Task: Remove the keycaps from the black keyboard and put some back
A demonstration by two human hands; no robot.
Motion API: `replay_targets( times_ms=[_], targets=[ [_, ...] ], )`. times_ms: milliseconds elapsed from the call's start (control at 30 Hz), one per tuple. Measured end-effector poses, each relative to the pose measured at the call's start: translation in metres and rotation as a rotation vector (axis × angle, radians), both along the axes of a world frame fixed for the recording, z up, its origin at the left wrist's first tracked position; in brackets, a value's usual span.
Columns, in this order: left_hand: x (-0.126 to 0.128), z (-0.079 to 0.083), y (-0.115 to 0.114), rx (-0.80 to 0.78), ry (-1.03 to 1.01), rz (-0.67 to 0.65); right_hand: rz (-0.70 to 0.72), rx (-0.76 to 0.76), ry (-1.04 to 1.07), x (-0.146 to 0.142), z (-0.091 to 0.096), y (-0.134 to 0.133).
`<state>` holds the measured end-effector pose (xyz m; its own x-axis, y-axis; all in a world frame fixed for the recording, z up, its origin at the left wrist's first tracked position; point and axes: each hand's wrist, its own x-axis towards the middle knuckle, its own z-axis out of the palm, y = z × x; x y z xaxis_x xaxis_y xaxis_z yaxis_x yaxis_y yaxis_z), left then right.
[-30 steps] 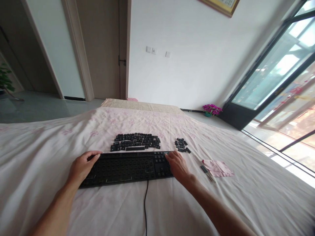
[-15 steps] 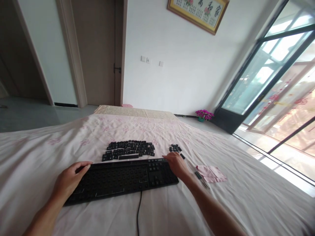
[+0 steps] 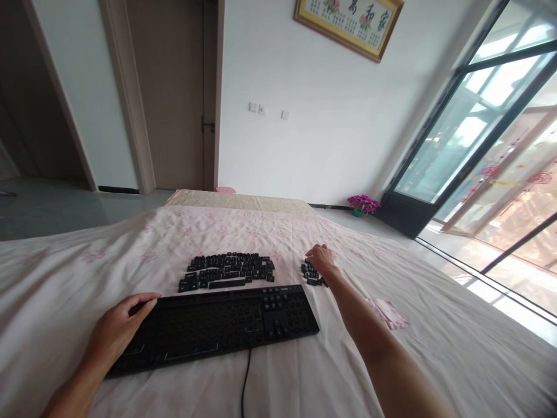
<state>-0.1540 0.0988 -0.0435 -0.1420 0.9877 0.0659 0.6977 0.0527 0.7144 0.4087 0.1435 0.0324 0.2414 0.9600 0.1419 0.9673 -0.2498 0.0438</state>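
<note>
A black keyboard (image 3: 217, 328) with its keycaps off lies on the pink-flowered bed sheet (image 3: 65, 278). My left hand (image 3: 117, 328) rests on its left end, fingers curled over the edge. Behind the keyboard, loose black keycaps (image 3: 226, 270) are laid out in rows. My right hand (image 3: 322, 258) reaches past the keyboard's right end and hovers over a small pile of keycaps (image 3: 311, 274), fingers bent down toward them; whether it holds one is hidden.
The keyboard's cable (image 3: 245, 383) runs toward me. A pink cloth (image 3: 389, 313) lies to the right, partly behind my forearm. Beyond the bed are a door (image 3: 174, 93), a potted plant (image 3: 363, 204) on the floor and glass doors (image 3: 487, 133) at right.
My right hand left the keyboard's right end and reached forward to the small keycap pile. The keyboard slid toward me with its left end nearer. My left hand stayed on it.
</note>
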Motion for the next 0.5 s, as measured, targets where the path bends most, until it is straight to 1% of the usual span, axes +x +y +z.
replay_targets(
  times_ms=[200, 333, 500],
  targets=[
    [0.001, 0.001, -0.001, 0.01, 0.009, 0.002, 0.0, -0.068, -0.059, 0.001, -0.005, 0.012],
    [0.003, 0.004, -0.002, -0.018, 0.002, -0.006, -0.002, -0.109, -0.095, 0.0, -0.009, 0.017],
    [0.005, 0.009, -0.004, -0.043, -0.009, -0.006, 0.037, -0.14, -0.127, -0.005, -0.011, 0.019]
  ],
)
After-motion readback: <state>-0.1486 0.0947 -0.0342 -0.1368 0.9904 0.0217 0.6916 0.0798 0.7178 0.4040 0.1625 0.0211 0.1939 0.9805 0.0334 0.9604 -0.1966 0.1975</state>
